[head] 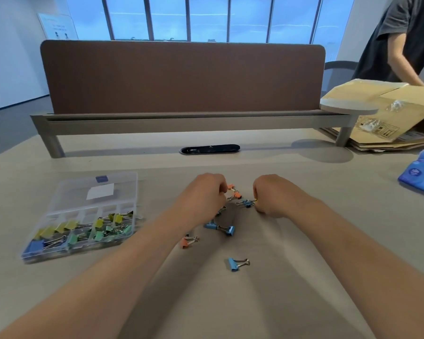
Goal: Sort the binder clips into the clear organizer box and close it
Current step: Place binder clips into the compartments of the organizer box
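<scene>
**On the beige desk, both hands at a scatter of binder clips**

Left of the hands, the organizer box (pixel 90 212) is lying open. It is clear, hard plastic, rectangular, with its long axis running roughly left to right. Its lid (pixel 81 192) is folded back on the far side, with a blue latch at the far edge. Yellow, green and blue clips are filling the near compartments.

On the smooth matte desk (pixel 316 253), the left hand (pixel 203 192) is curling its fingers together and pinching the wire handle of the orange clips (pixel 233 190). The right hand (pixel 272 194) is curling its fingers down, clamping on the right end of the small blue clip (pixel 246 203).

Nearer, a blue pair (pixel 220 228) is lying side by side. A lone orange clip (pixel 187 241) and the nearest blue clip (pixel 236 263) are both pointing their shiny wire handles to the right, folded bodies to the left.

Beyond, a brown felt partition (pixel 181 77) is standing on a grey rail. At far right, another person (pixel 406 37) is handling a cardboard box (pixel 389 111).
</scene>
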Demonstrator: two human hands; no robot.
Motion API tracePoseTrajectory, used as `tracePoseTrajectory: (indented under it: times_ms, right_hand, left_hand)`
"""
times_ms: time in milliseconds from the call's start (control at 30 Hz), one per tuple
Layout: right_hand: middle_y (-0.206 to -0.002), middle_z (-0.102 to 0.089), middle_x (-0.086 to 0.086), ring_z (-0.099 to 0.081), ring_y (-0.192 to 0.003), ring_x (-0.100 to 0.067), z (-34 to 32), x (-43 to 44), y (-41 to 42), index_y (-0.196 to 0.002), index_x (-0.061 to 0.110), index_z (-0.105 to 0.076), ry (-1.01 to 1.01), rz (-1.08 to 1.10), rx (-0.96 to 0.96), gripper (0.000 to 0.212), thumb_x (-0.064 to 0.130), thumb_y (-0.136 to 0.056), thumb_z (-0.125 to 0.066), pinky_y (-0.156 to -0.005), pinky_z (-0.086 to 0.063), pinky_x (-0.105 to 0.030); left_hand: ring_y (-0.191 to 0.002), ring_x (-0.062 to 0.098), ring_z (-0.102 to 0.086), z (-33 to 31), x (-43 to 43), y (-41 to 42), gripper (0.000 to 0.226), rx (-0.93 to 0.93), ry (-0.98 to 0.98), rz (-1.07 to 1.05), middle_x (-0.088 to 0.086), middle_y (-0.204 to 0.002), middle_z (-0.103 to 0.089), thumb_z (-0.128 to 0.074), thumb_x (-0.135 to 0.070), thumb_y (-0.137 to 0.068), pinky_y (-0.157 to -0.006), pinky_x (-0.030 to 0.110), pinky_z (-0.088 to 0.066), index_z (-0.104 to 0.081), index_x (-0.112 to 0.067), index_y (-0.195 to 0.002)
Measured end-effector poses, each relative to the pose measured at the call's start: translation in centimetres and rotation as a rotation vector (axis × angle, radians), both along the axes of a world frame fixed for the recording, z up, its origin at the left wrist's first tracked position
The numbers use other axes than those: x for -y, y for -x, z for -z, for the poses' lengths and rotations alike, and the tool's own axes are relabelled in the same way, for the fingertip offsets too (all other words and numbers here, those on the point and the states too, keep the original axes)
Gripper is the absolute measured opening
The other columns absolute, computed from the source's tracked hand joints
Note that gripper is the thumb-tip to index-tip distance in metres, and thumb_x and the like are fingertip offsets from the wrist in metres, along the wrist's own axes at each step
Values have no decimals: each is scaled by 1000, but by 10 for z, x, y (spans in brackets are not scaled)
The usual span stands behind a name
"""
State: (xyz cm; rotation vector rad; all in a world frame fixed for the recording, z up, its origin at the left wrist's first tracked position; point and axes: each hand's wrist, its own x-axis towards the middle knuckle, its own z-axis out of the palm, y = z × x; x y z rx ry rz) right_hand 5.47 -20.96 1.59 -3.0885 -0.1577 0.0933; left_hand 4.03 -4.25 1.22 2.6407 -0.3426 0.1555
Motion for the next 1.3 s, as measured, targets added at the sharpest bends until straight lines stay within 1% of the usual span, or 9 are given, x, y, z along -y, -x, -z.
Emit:
tracePoseTrajectory:
  times_ms: [100,300,400,467,533,767,967,1100,1300]
  right_hand:
    - [-58,-39,-4,-35,-49,-17,-5,-5,7,-56,12,-38,42,15,-29,33,3,-81,-57,-44,-27,-25]
    - [-63,-44,-3,-42,-54,-17,-21,-14,14,-61,12,-43,-9,107,15,30,11,-85,-62,-48,-30,-26]
    - [-76,-62,-8,-60,-69,-21,-36,-37,17,-78,9,-63,-62,80,70,9,16,-84,-64,-56,-47,-30]
    - [-86,-71,-13,-68,-81,-25,-40,-59,19,-90,9,-72,-137,35,67,13,18,-83,-67,-71,-57,-37]
    - [-77,-73,-6,-70,-75,-20,-42,-82,20,-86,14,-72,-244,-29,53,7,19,-83,-68,-73,-60,-38]
    - [-73,-72,1,-70,-70,-12,-48,-163,22,-86,18,-67,-434,-248,-20,4,21,-85,-70,-68,-59,-29]
    - [-71,-72,1,-71,-70,-14,-44,-197,6,-81,19,-67,-419,-317,-33,4,20,-84,-69,-71,-60,-33]
    - [-72,-72,1,-71,-70,-14,-36,-206,-6,-80,19,-68,-427,-328,-52,5,20,-85,-69,-72,-60,-34]
    - [-71,-72,-1,-70,-71,-17,-24,-211,-14,-76,19,-68,-432,-323,-73,9,19,-85,-69,-70,-57,-33]
  left_hand:
    - [-92,16,-57,-4,-11,4,26,7,28,-4,0,-109,-60,-47,-7,-91,-78,25,-48,-63,-17,-109]
    - [-87,13,-60,-13,-37,13,28,34,117,-34,-4,-101,-63,-47,-4,-92,-73,22,-48,-67,-20,-103]
    - [-81,12,-64,-19,-58,18,28,62,177,-54,-4,-90,-65,-46,-4,-93,-66,22,-50,-68,-20,-97]
    - [-79,12,-66,-23,-74,21,27,82,204,-71,-3,-90,-67,-47,-5,-94,-66,26,-55,-69,-20,-96]
    - [-79,11,-64,-27,-90,26,25,118,198,-95,-5,-91,-67,-49,-7,-94,-61,22,-52,-68,-22,-95]
    - [-78,8,-61,-34,-157,36,21,156,198,-205,-10,-88,-66,-56,-12,-92,-70,24,-53,-68,-29,-90]
    - [-68,12,-65,-29,-193,36,18,45,192,-254,-7,-76,-67,-57,-8,-88,-59,25,-55,-68,-22,-85]
    - [-59,8,-65,-23,-199,29,18,-58,149,-268,-5,-69,-67,-57,-9,-88,-47,16,-44,-68,-22,-82]
    - [-54,7,-63,-16,-197,20,15,-111,120,-277,-4,-65,-66,-59,-11,-86,-46,16,-42,-66,-21,-79]
